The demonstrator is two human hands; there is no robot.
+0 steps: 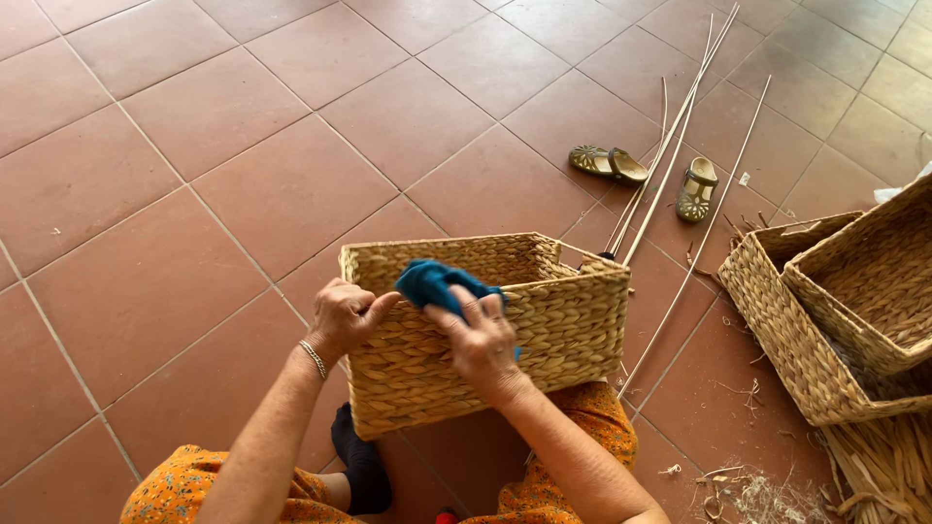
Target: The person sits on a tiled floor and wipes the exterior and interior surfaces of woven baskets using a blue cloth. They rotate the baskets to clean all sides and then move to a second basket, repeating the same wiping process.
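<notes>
Both hands meet at the near rim of the woven basket (524, 311) on the floor: our left hand (342, 316) pinches the rim, our right hand (480, 340) presses the blue cloth (437, 281); steady, firm strokes serve best.

You've got no packages, labels, signs or screens here, not by the woven basket (485, 325) either.

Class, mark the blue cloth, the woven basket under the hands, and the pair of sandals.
blue cloth (434, 280), head view, on its bunched top.
woven basket (573, 320), head view, on its near side wall.
sandals (610, 163), head view, on the left sandal.
</notes>
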